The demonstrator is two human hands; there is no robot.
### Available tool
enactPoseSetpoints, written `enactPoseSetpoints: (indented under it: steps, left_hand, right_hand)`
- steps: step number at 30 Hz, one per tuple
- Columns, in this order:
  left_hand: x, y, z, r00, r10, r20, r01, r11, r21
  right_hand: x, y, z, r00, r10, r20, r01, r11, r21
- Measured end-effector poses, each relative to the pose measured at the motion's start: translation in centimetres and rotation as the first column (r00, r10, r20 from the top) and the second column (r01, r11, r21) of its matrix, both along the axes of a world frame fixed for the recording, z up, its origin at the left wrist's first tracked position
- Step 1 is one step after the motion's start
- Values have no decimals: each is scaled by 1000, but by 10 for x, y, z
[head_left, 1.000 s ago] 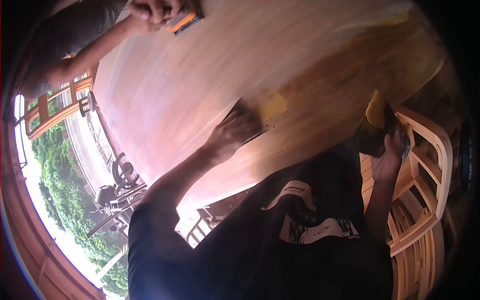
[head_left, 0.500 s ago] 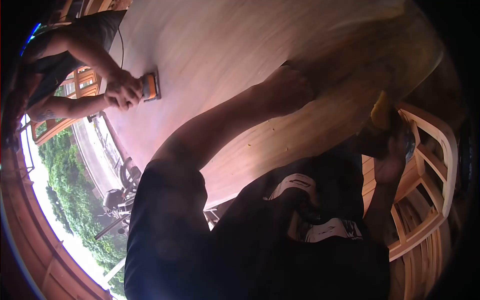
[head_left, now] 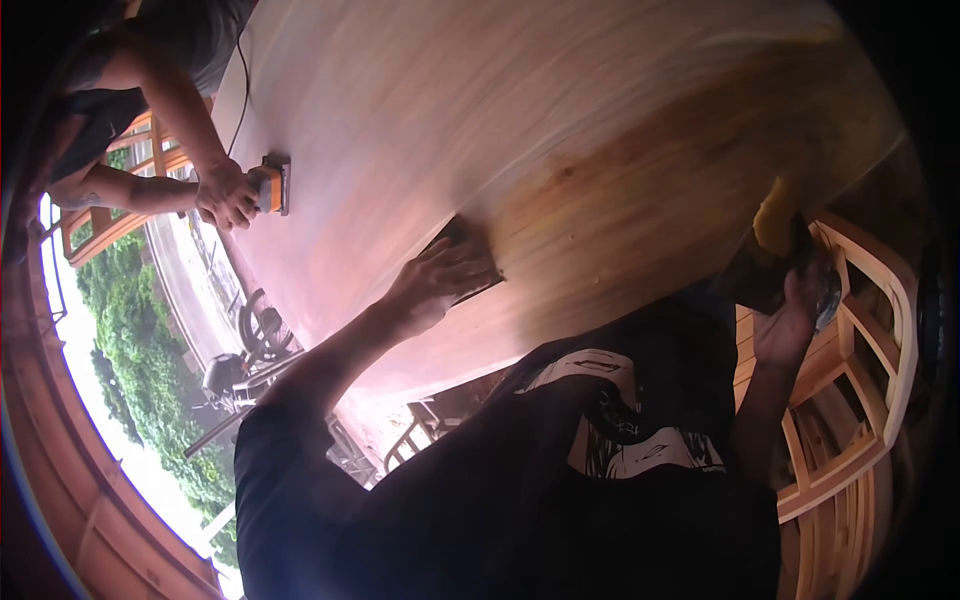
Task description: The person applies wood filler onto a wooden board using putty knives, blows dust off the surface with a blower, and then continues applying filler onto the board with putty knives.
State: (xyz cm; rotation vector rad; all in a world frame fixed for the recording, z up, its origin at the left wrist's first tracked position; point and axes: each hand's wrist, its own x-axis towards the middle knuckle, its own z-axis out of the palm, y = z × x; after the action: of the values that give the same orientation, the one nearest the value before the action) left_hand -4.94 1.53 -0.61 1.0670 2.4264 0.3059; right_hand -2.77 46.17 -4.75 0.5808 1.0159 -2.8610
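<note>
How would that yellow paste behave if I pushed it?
The yellow paste would probably smear rather than roll, as it lies in a lump on the dark board. It's likely thick enough to hold shape, given its pointed tip.

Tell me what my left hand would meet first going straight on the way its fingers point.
Past the dark flat tool in your left hand, the way looks free across the wooden surface as far as the picture shows; depth is uncertain.

Extends left hand [head_left: 440, 275], back uppermost, fingers [head_left: 467, 266] bent in a grip, with left forearm [head_left: 350, 352] slanting back behind it. Holds right hand [head_left: 787, 325] well to the left hand's right, thumb [head_left: 795, 290] on top, likewise gripping, with right forearm [head_left: 765, 405] directly behind.
</note>
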Motion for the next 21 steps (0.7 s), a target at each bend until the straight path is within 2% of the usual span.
enactPoseSetpoints:
  steps: [2,4,5,8,10,11,13,16,18,20,21]
  left_hand:
    - [-15,6,16,988,-87,125,102,988,-118]
    - [-50,39,26,982,-183,38,185,982,-35]
    - [-71,63,27,973,-233,-6,233,973,8]
    - [-107,133,16,936,-326,-133,320,945,-67]
    - [-115,150,-1,914,-363,-180,359,932,-57]
    - [-111,147,-6,926,-337,-168,338,941,-25]
    - [-102,132,-15,946,-295,-135,302,953,31]
    - [-55,88,-7,947,-183,-264,216,971,104]
    - [-29,58,1,974,-215,-66,208,974,-90]
    - [-12,32,8,983,-167,75,174,980,-99]
    - [-13,28,18,968,-111,227,164,959,-233]
  right_hand:
    - [9,0,-2,1000,-13,-11,13,1000,2]
    - [9,0,3,999,-34,15,34,999,22]
    - [5,1,8,999,-9,-32,9,1000,6]
    - [2,4,17,1000,-30,5,30,997,65]
    - [3,14,14,996,19,-90,-16,999,31]
    - [3,19,12,990,47,-133,-46,999,11]
    - [2,22,11,994,35,-102,-33,999,29]
    - [6,26,0,994,52,-91,-50,999,20]
    - [3,18,1,999,30,-40,-28,999,42]
    - [1,10,-1,1000,0,28,1,1000,-9]
    - [-1,6,0,1000,0,31,1,999,-34]
